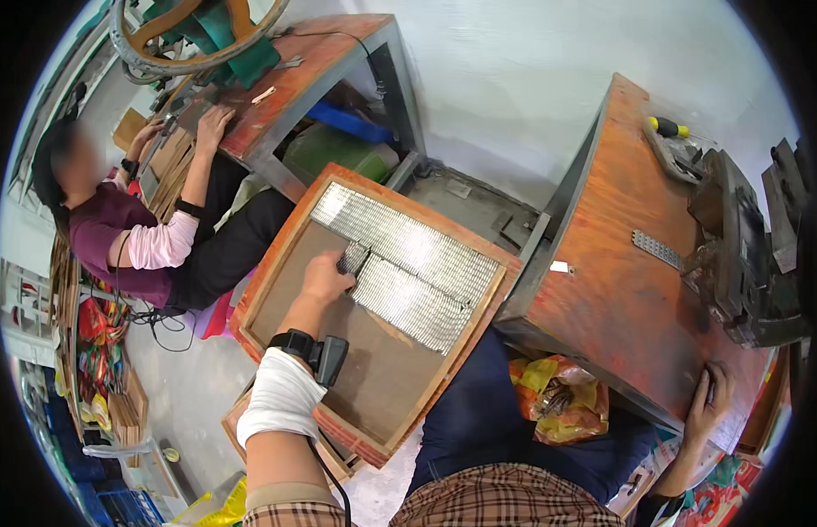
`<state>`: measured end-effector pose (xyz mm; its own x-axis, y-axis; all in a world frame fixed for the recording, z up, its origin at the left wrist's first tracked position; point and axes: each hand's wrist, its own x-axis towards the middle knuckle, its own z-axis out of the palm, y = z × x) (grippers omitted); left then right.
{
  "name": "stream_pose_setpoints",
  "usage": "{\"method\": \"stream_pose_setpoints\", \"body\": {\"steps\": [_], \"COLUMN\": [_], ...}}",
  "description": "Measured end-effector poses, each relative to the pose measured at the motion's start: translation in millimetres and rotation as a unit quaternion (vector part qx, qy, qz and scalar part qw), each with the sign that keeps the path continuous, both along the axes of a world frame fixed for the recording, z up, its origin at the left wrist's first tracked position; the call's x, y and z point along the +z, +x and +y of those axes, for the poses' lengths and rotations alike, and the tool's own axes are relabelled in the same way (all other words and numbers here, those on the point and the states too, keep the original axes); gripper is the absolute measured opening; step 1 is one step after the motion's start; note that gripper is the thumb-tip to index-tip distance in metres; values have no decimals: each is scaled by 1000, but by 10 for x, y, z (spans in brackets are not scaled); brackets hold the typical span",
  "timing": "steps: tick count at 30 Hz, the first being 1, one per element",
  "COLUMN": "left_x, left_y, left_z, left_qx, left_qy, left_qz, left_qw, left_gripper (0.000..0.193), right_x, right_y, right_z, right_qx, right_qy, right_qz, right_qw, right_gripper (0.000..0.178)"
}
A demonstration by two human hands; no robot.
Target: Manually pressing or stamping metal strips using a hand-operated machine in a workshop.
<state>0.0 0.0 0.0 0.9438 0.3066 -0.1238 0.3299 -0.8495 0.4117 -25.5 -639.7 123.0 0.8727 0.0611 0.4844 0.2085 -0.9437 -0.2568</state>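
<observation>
A shallow wooden tray (407, 436) lies tilted in front of me, with tight rows of small shiny metal pieces (417, 246) along its far and right parts. My left hand (325, 279) reaches into it from below. Its fingers are closed on a small block of metal pieces (354, 256), at the left end of the nearer band of rows. Bare brown board shows below and left of that block. Far to the right, my right hand (712, 402) is at the near edge of the orange-red workbench (602, 307). Its fingers curl round something small and dark that I cannot make out.
A dark machine (733, 241) stands on the bench, beside a perforated metal strip (657, 248) and a holder with a yellow-black screwdriver (668, 127). A colourful plastic bag (562, 400) hangs below. At left, a person (136, 224) works at another bench under a large handwheel (198, 61).
</observation>
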Motion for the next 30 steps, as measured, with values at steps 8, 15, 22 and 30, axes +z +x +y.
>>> {"method": "stream_pose_setpoints", "body": {"steps": [8,15,22,30], "left_x": [-169,-155,-214,799], "left_y": [-50,-56,145,212], "left_z": [52,30,92,-542], "left_qx": [21,14,54,54], "left_qy": [4,39,4,-319], "left_qz": [-52,-44,-60,-110], "left_qw": [998,998,997,940], "left_gripper": [49,50,47,35], "right_x": [39,48,36,206], "right_y": [5,0,-32,26], "right_z": [12,76,57,244], "right_qx": [22,19,-11,0], "right_qy": [-22,-17,-17,36], "right_qz": [-9,-10,-34,-65], "right_qw": [999,1000,999,997], "right_gripper": [13,13,12,15]}}
